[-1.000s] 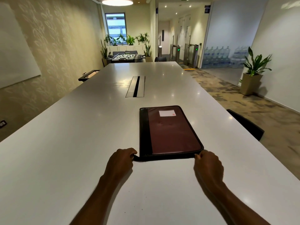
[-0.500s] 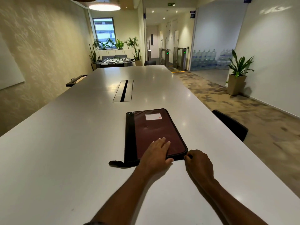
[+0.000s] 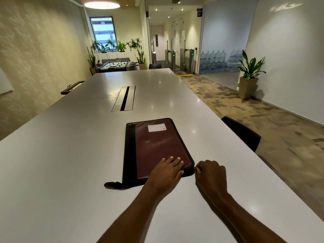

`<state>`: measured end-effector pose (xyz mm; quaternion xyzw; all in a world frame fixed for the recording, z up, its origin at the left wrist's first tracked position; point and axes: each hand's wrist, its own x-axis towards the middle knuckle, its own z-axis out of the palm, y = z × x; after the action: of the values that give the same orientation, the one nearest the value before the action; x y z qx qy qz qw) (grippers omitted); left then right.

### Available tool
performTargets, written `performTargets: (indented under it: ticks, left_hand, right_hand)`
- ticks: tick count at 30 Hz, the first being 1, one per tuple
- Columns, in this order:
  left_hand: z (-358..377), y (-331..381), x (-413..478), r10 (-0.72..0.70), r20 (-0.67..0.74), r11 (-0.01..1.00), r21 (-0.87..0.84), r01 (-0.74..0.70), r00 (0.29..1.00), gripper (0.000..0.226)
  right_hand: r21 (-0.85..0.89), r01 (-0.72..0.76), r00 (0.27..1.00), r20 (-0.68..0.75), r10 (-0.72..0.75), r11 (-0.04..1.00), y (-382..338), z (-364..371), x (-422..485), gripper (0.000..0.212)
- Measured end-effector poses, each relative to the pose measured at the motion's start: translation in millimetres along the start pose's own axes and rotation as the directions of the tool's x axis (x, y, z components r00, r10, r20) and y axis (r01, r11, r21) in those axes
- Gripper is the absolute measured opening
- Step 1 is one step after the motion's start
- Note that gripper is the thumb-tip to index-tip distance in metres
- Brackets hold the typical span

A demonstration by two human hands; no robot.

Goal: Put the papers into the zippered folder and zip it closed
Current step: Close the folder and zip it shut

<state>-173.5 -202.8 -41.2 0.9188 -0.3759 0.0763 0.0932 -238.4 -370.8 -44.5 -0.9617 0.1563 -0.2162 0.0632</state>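
A maroon zippered folder [image 3: 157, 144] with a black spine and a white label lies flat and closed on the white table [image 3: 70, 155]. My left hand [image 3: 166, 171] presses flat on its near right part, fingers straight. My right hand [image 3: 210, 174] sits at the folder's near right corner with fingers curled, pinching the zipper pull there. A black strap end [image 3: 112, 184] of the folder sticks out at the near left corner. No loose papers are visible.
A cable slot [image 3: 124, 98] runs along the table's middle, farther back. A black chair [image 3: 242, 132] stands at the table's right edge. A potted plant [image 3: 249, 78] stands by the right wall, with a foosball table [image 3: 117, 64] beyond the far end.
My left hand left the folder's near left corner and now presses flat on the cover. My right hand stayed at the near right corner. The view shifted slightly.
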Motion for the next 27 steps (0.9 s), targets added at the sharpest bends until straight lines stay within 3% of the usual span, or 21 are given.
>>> performTargets:
  ticks: [6, 19, 27]
  left_hand:
    - [1, 1, 0, 0.025, -0.023, 1.000, 0.017, -0.024, 0.999, 0.047]
    - [4, 2, -3, 0.112, -0.232, 0.989, 0.123, -0.085, 0.966, 0.036]
    - [4, 2, -3, 0.129, -0.212, 0.975, 0.203, -0.085, 0.969, 0.035]
  right_hand:
    - [-0.014, -0.002, 1.000, -0.011, 0.002, 1.000, 6, 8, 27, 0.018]
    - [0.043, 0.053, 0.997, 0.061, -0.056, 0.998, -12, 28, 121, 0.025]
    - [0.050, 0.024, 0.993, 0.112, -0.030, 0.998, -24, 45, 166, 0.028]
